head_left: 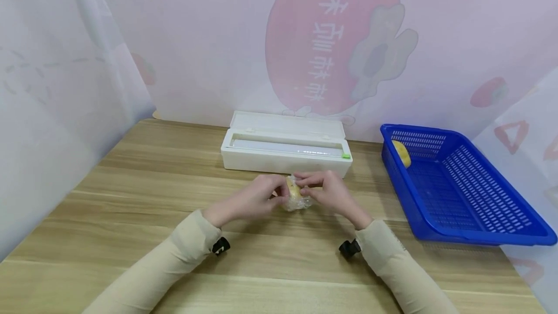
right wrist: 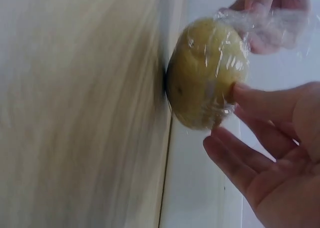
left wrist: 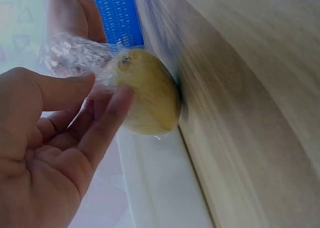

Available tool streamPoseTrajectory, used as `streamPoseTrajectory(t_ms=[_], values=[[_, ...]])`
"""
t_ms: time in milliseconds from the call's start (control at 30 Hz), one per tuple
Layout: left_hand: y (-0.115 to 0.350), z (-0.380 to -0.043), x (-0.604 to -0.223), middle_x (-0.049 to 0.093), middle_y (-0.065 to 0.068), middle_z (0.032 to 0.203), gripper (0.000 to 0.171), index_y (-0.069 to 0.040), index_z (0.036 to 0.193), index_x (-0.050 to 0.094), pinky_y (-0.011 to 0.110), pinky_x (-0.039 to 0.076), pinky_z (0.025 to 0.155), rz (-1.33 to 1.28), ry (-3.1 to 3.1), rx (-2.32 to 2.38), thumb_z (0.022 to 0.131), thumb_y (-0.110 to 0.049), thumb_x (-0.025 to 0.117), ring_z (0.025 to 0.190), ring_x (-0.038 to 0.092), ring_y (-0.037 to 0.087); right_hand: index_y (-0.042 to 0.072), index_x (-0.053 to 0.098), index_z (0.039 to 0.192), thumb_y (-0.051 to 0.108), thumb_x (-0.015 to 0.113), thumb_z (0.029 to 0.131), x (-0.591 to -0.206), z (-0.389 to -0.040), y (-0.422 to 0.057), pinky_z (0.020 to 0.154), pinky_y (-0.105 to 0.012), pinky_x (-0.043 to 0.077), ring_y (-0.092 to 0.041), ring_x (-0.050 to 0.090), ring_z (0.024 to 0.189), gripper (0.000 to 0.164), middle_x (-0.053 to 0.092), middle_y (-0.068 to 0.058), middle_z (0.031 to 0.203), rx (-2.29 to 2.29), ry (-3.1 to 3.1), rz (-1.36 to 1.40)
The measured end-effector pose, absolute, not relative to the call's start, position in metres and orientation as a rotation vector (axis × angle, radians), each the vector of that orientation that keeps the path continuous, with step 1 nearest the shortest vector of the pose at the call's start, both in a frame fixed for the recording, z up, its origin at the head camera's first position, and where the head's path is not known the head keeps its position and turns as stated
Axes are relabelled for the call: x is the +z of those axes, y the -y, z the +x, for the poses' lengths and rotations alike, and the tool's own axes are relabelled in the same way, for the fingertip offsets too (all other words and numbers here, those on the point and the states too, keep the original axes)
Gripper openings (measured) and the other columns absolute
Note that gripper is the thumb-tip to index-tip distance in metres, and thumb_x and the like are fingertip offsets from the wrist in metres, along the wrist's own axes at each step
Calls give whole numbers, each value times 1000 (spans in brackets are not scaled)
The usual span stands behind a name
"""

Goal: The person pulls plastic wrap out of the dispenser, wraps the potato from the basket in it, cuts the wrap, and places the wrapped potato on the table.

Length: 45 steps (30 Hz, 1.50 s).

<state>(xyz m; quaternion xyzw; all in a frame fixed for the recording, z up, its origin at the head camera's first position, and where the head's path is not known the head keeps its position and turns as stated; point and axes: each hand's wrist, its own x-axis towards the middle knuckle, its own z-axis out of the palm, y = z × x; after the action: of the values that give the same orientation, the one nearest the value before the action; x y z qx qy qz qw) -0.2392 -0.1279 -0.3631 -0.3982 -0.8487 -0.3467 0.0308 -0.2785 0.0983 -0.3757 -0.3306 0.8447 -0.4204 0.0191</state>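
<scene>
A yellow potato (head_left: 293, 188) lies on the wooden table, covered in clear cling film (left wrist: 82, 55). My left hand (head_left: 261, 196) is at its left side and pinches loose film between thumb and fingers; in the right wrist view the film stretches from the potato (right wrist: 200, 82) toward that hand (right wrist: 267, 17). From the other side, my right hand (head_left: 329, 193) holds the wrapped potato, thumb on its upper face and fingertips at its lower edge. The film is gathered and crinkled near the left thumb.
Just behind the hands stands a white cling film box (head_left: 285, 159), its lid (head_left: 287, 122) raised and a film roll (head_left: 287, 147) inside. To the right is a blue basket (head_left: 401, 197) with another yellow potato (head_left: 402, 154) at its left wall. A printed cloth (head_left: 196, 38) hangs behind the table.
</scene>
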Motion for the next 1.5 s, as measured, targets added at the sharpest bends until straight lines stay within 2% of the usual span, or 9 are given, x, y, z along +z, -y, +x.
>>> streamPoseTrajectory(t_ms=[200,367,567,667,733,933,1167,1333,1500], values=[[131,-243,-364,63,-4,90,11,-9,88,60,30,52,82,-1150,2650,-1196,93,-1,65,90,61,11,3,67,124,3,85,75,-372,-279,-104,94,-41,49,-20,55,121,52,59,-2,133,-1147,-2573,-1159],[132,-245,-366,63,-5,87,8,-8,89,62,37,53,81,-1095,2643,-1232,92,-3,68,87,61,11,4,64,128,30,89,73,-371,-275,-102,96,-36,47,-15,53,123,67,58,1,135,-1118,-2597,-1188],[131,-245,-365,64,-5,86,10,-9,90,63,32,54,76,-1007,2660,-1288,90,-7,73,83,63,9,7,71,118,32,85,78,-372,-274,-99,69,-27,51,-7,62,96,49,64,1,126,-1150,-2673,-1184],[130,-244,-365,65,-2,87,13,-7,91,63,27,54,73,-936,2659,-1353,88,-7,75,81,64,10,10,74,112,27,82,83,-373,-275,-98,72,-24,52,-10,66,93,35,66,-2,121,-1168,-2683,-1197],[129,-244,-365,64,-1,88,16,-6,92,62,26,54,73,-919,2657,-1376,86,-8,77,81,65,10,12,76,109,28,81,83,-374,-276,-97,86,-27,51,-11,60,111,30,67,-1,119,-1180,-2697,-1195],[127,-243,-365,64,3,90,31,-3,97,60,28,56,71,-1035,2616,-1345,76,1,83,81,66,13,12,78,101,26,84,80,-375,-276,-95,79,-36,54,-14,64,106,25,70,0,110,-1231,-2733,-1132],[130,-242,-366,61,10,103,45,2,109,59,29,56,73,-1112,2565,-1199,71,6,85,91,63,23,12,80,93,21,86,77,-374,-272,-93,77,-34,55,-17,67,100,19,71,-4,104,-1241,-2755,-1029],[131,-242,-367,56,6,119,56,-7,121,62,38,51,85,-1090,2570,-995,71,-4,88,101,59,24,12,80,91,20,85,78,-374,-271,-93,63,-28,50,-17,68,99,16,71,-3,104,-1234,-2777,-1000],[130,-240,-367,56,3,119,55,-11,123,63,37,50,85,-1103,2557,-948,73,-5,87,100,60,21,10,80,89,18,85,78,-375,-271,-94,68,-29,53,-18,68,99,14,72,-4,103,-1248,-2788,-993]])
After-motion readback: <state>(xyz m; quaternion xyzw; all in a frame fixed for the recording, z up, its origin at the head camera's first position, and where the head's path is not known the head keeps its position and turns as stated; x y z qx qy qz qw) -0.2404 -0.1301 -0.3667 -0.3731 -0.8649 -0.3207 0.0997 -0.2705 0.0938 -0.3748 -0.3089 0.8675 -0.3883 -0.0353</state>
